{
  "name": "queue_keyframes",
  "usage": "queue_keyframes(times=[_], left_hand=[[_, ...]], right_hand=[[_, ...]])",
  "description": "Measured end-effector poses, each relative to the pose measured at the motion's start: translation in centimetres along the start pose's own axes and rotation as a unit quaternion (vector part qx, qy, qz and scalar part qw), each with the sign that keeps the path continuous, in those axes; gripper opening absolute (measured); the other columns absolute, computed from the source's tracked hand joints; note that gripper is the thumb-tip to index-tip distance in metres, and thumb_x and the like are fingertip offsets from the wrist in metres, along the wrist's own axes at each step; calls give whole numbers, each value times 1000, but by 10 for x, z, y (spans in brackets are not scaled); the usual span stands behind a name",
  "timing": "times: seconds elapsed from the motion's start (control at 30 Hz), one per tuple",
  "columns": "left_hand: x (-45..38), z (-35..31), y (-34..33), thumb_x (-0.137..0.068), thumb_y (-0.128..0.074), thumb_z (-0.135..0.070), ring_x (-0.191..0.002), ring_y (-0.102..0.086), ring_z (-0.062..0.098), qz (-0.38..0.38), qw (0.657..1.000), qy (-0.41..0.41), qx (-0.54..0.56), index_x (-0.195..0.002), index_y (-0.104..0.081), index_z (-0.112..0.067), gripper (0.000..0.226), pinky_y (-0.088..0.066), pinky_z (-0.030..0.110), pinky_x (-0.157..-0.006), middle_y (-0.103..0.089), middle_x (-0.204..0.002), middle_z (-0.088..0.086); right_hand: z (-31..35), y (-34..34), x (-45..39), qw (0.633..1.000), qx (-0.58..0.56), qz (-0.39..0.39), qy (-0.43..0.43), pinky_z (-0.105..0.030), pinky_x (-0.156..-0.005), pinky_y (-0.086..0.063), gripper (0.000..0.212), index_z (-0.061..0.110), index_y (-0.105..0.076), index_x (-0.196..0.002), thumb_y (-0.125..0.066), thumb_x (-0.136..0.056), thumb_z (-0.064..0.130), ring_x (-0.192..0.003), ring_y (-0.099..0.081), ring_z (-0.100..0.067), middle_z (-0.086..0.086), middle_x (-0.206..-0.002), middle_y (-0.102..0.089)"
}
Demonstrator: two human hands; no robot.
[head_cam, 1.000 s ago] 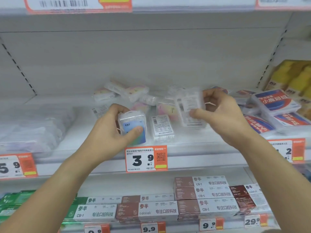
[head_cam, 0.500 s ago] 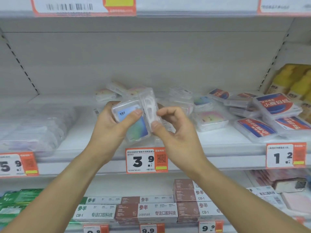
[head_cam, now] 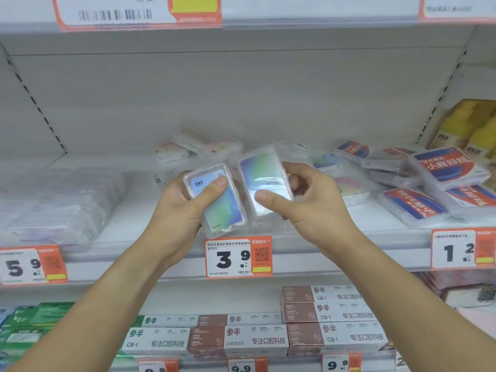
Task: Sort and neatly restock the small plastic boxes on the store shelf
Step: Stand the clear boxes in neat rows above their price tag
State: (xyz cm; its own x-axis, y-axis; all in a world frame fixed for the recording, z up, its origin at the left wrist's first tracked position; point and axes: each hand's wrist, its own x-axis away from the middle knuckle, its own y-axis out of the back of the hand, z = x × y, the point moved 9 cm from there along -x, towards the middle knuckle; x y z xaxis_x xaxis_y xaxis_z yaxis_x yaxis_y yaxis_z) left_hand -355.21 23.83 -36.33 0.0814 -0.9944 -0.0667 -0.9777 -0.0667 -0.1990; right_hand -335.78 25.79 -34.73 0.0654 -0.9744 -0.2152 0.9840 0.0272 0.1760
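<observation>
White metal store shelving is standing with a plain back panel and slotted uprights. Orange-edged price tags are hanging on the shelf rails. Even, soft light is falling across the bay.

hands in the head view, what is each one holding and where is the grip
Left hand holds a clear box with a blue-green card, thumb across its front. Right hand holds a second such box, thumb on its lower front, fingers behind.

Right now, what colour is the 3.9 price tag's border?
Orange, around a white tag; head view shows it.
</observation>
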Motion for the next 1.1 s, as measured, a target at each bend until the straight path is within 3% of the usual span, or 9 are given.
queue_keyframes(times=[0.17,0.3,0.4,0.53,0.67,0.8,0.9,1.0,1.1], left_hand=[[-1,-3,1,-71,-72,-33,-91,-71,21,-35,999,-8,4,-110,-62,-14,44,-56,41,-82,-73,-105,6],[-3,-1,-5,-72,-70,-37,-88,-71,19,-42,999,-11,1,-110,-64,-13,45,-56,40,-86,-74,-103,5],[-4,2,-12,-72,-71,-40,-93,-71,23,-43,999,-10,-10,-112,-64,-11,50,-55,42,-88,-74,-106,8],[-2,8,-27,-75,-69,-37,-96,-71,25,-26,999,-7,-29,-109,-62,-15,41,-57,42,-84,-73,-105,7],[-5,5,-38,-78,-75,-29,-106,-67,29,-32,999,1,-11,-117,-58,-12,46,-51,52,-95,-69,-115,11],[-21,-7,-62,-76,-65,-23,-107,-65,25,-23,999,-24,15,-111,-57,-15,37,-46,53,-101,-67,-114,8],[-29,-9,-88,-82,-72,-23,-105,-67,26,9,992,-61,-106,-112,-55,-17,35,-54,45,-91,-69,-110,6],[-30,1,-114,-78,-78,-27,-96,-71,20,103,967,-52,-226,-114,-57,-15,43,-57,36,-84,-73,-104,4],[-29,-2,-123,-80,-77,-23,-87,-73,14,141,945,-78,-285,-104,-57,-17,32,-58,29,-76,-75,-97,2]], right_hand=[[-8,30,-8,995,-88,-30,-36,-41,-80,-61,35,14,-59,-115,-76,-85,21,-102,-70,-24,-7,-113,-68],[-7,50,-9,991,-114,2,-76,-49,-85,-59,34,14,-57,-121,-69,-89,14,-103,-69,-33,-16,-116,-67],[-6,67,-7,997,-53,-4,-60,-42,-73,-62,52,20,-59,-124,-81,-77,16,-92,-72,-31,-17,-109,-69],[-7,105,-6,991,-59,-115,-43,-34,-66,-52,82,19,-61,-115,-87,-42,47,-87,-71,-20,-4,-101,-75],[-6,112,-6,988,-84,-129,-1,-37,-75,-55,54,23,-66,-97,-81,-53,50,-88,-72,-17,5,-91,-75],[4,110,-8,992,9,-101,79,-21,-82,-53,28,27,-67,-110,-71,-84,37,-97,-68,-4,8,-107,-72],[6,107,-9,989,88,-61,103,-10,-77,-48,25,29,-66,-117,-66,-92,30,-97,-63,6,16,-110,-68],[-1,104,-10,980,165,-12,110,-16,-89,-45,27,27,-69,-119,-68,-91,28,-110,-60,4,17,-116,-67],[-13,107,-12,988,129,38,71,-15,-88,-47,26,26,-70,-113,-74,-87,22,-105,-63,6,16,-112,-70]])
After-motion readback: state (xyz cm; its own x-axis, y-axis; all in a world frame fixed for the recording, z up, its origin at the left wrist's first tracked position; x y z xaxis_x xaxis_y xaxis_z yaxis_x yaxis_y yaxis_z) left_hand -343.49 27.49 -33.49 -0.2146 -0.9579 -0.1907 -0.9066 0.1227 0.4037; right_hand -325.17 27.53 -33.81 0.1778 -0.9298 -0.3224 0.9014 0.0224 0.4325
